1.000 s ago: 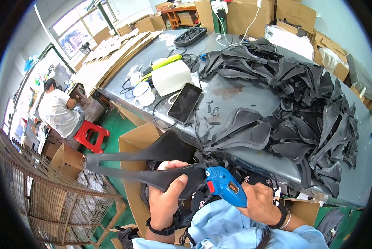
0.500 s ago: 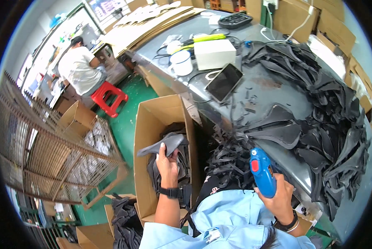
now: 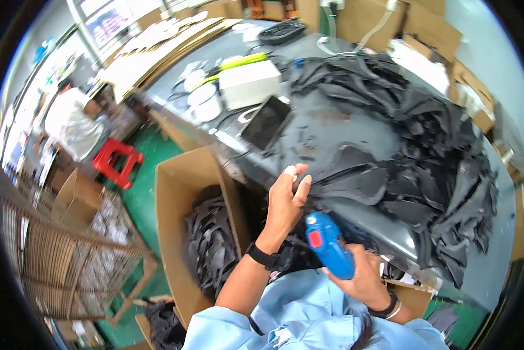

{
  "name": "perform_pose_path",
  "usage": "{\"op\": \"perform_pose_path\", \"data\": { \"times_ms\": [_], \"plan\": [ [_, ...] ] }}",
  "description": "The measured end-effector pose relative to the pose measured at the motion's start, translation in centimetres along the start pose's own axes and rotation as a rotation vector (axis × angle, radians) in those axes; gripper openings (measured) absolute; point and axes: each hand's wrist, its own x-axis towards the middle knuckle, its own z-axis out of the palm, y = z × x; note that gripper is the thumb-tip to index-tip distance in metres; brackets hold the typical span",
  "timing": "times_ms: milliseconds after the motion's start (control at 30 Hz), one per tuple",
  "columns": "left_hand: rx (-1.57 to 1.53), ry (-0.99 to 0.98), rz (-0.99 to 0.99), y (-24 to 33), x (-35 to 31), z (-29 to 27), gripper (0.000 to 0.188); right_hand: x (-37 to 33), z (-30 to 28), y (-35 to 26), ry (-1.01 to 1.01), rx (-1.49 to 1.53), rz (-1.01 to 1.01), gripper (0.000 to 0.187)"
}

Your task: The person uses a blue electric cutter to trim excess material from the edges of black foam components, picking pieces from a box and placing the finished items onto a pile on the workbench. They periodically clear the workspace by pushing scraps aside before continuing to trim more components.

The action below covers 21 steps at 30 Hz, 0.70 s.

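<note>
At the near edge of the bench point(image 3: 361, 133), my left hand point(image 3: 283, 201) has fingers half-curled, thumb parted, with nothing visible between; the nearest flat black piece point(image 3: 364, 185) lies toward its three o'clock, contact uncertain. At its five o'clock, my right hand point(image 3: 364, 277) wraps snugly round a blue tool point(image 3: 339, 252), probably so the nose points clear. More black pieces point(image 3: 437, 137) heap toward two, likely for easy reach; the open carton point(image 3: 174, 181) at eight keeps others together. I can read no lettering.
</note>
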Motion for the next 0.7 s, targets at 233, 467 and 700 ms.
{"op": "perform_pose_path", "data": {
  "times_ms": [233, 467, 700],
  "plan": [
    [0.512, -0.297, 0.044, -0.4, 3.7, 5.3, 0.070, -1.6, -0.7, 1.1, 0.040, 0.024, -0.020, 0.047],
    [-0.283, -0.472, -0.456, 4.2, -0.3, 0.4, 0.022, -1.0, -3.2, 1.6, 0.259, 0.030, 0.345, 0.062],
    [-0.528, -0.556, -0.392, 3.1, -8.2, -1.4, 0.027, 2.7, -4.7, 3.5, 0.397, 0.229, 0.280, 0.058]
  ]
}}
